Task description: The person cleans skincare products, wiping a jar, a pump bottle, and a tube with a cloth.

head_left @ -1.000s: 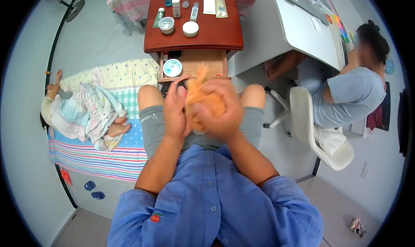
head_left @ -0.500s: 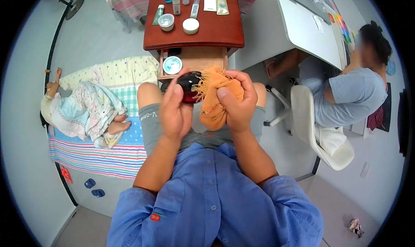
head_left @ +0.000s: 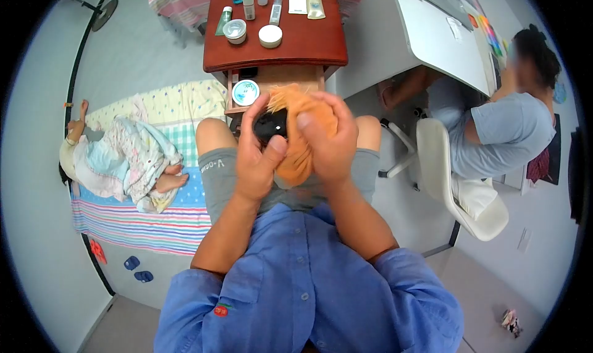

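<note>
Above my lap, my left hand (head_left: 258,158) is curled round a glossy, rounded object (head_left: 270,126), black where it shows. Its exact kind is unclear. An orange fringed cloth (head_left: 299,158) is bunched in my right hand (head_left: 333,137), the thumb pressing on its front. The cloth lies against the right side of the dark object and hides part of it, with the fringe over its top edge. Both hands are just in front of the open drawer (head_left: 281,80), where a round tub with a blue and white lid (head_left: 246,92) sits at the left.
On the red-brown cabinet (head_left: 309,50) stand several tubes and bottles, a clear tub (head_left: 235,32) and a white jar (head_left: 270,36). A person lies on a floor mat (head_left: 185,127) at left. Another person sits on a white chair (head_left: 432,161) by the desk (head_left: 432,38) at right.
My right hand has brought the cloth leftward onto the dark object, covering more of it. My left hand has moved slightly right, and less of the object's dark red side shows.
</note>
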Available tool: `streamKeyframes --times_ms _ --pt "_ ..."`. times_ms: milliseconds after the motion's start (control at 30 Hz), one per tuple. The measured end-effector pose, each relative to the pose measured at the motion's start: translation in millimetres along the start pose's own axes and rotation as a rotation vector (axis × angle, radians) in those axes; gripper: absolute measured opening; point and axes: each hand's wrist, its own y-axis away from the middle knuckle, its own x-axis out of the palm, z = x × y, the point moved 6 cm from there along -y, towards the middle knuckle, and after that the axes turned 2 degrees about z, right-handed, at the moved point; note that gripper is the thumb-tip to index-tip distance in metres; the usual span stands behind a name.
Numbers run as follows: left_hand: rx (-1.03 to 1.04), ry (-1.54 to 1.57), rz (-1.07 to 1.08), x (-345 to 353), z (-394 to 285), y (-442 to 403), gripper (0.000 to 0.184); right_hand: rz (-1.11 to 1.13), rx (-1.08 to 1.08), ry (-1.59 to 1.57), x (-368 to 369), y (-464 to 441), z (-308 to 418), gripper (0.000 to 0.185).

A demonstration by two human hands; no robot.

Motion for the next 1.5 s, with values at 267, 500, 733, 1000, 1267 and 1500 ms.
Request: streamKeyframes --times_ms 267,500,733,1000,1267,1500 --pt "0.260 -0.155 -0.103 9.9 -19.7 -4.9 0.090 0.106 0.451 -1.000 22.9 5.7 -27.9 0.038" --pt "0.725 -0.922 0.231 35.3 -30.9 -2.5 0.092 0.182 0.611 -1.414 27.9 15.4 -67.4 0.041" --pt "0.109 0.012 -0.109 -3.9 -5.5 -26.4 0.074 0.114 0.509 -0.597 35.1 33.3 -40.7 0.026" --pt "-0.148 0.245 -0.163 8.6 16.9 1.4 0.052 -0.250 0.288 -0.468 -4.8 8.6 -28.3 0.020" --pt "-0.158 0.387 -0.212 -25.6 21.4 -25.1 0.042 0.162 -0.290 0.170 33.8 33.6 4.5 0.039" --pt "-0.088 0.478 -0.095 -11.2 9.6 -6.7 0.055 -0.153 0.021 -0.057 -7.4 1.6 -7.4 0.044"
